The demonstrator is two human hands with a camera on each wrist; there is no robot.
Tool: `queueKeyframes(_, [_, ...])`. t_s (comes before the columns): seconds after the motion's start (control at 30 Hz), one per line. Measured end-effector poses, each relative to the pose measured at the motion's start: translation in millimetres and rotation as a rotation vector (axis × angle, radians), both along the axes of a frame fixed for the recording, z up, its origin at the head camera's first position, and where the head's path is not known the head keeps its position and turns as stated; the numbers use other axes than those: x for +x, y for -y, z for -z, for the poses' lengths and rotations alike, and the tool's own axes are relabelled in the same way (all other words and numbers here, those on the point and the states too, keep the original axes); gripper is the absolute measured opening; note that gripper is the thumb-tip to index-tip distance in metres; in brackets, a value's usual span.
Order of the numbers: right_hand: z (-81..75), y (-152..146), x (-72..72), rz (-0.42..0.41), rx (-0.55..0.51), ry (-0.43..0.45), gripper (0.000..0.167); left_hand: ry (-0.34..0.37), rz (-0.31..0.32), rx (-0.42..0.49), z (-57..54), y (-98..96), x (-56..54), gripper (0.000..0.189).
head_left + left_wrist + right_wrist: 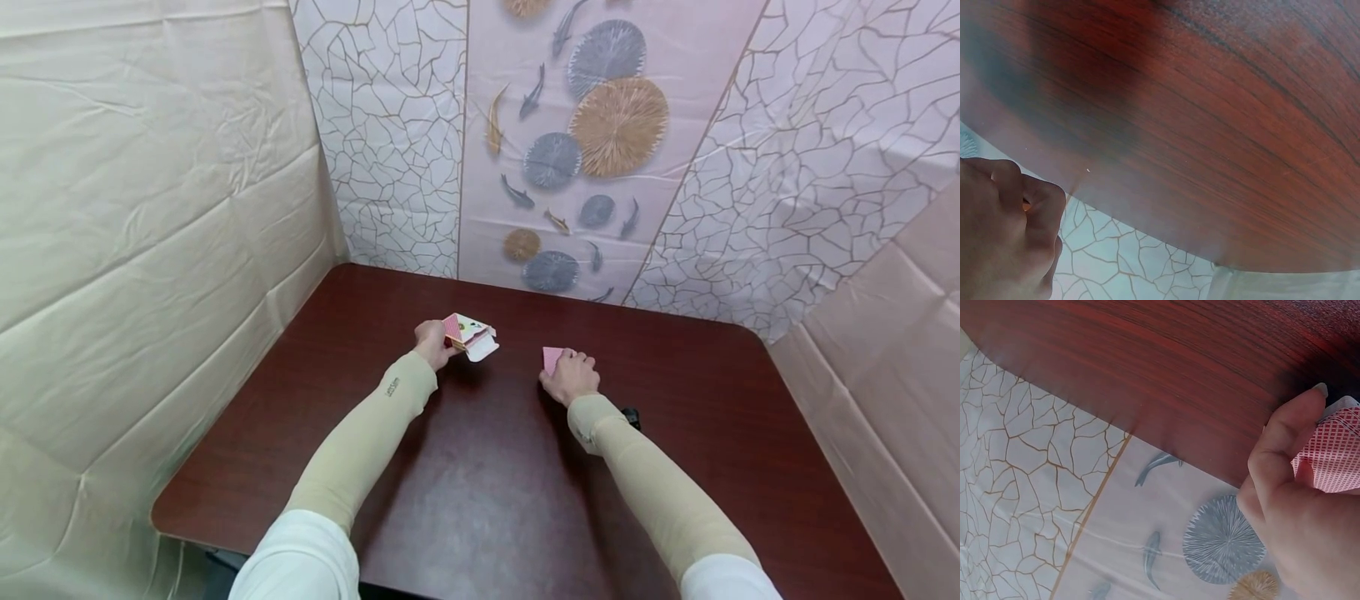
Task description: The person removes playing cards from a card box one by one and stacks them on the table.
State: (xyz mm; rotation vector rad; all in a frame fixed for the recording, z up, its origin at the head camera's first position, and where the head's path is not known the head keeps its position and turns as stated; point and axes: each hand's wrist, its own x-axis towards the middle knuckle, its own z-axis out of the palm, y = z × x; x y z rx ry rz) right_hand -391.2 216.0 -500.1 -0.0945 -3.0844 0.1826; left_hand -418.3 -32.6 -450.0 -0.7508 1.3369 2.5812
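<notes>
My left hand [432,342] grips a playing card box [474,327] by its left end, held over the table. A white flap hangs from the box's open end, which faces right. In the left wrist view my left hand [1007,225] shows curled fingers, with the box hidden behind them. To the right, my right hand [572,377] holds playing cards [552,357] low over the table. In the right wrist view the cards [1338,453] show a red checked back, with my thumb and fingers around their edges.
The dark red-brown wooden table [480,467] reaches back to a patterned wall cloth [555,217]. Beige cloth [150,250] hangs along the left side, and another drape [885,367] along the right. A black wristband [632,417] is on my right wrist.
</notes>
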Motion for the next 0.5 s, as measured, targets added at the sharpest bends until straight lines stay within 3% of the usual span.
queueKeyframes(0.1, [-2.2, -1, -1.3, 0.002, 0.026, -0.027, 0.070, -0.005, 0.001, 0.004, -2.4, -0.7, -1.2, 0.044])
queueKeyframes(0.2, [-5.7, 0, -2.2, -0.054, 0.054, -0.133, 0.062, -0.013, 0.002, 0.005, -4.1, -0.7, -2.4, 0.044])
queueKeyframes(0.33, [-15.1, 11, -0.9, -0.251, 0.020, -0.313, 0.041, -0.013, 0.005, -0.002, -4.8, -0.8, -2.1, 0.044])
queueKeyframes(0.5, [-28.2, 35, 5.6, -0.482, -0.061, -0.442, 0.031, -0.005, 0.022, 0.004, -3.5, -3.6, -0.5, 0.044])
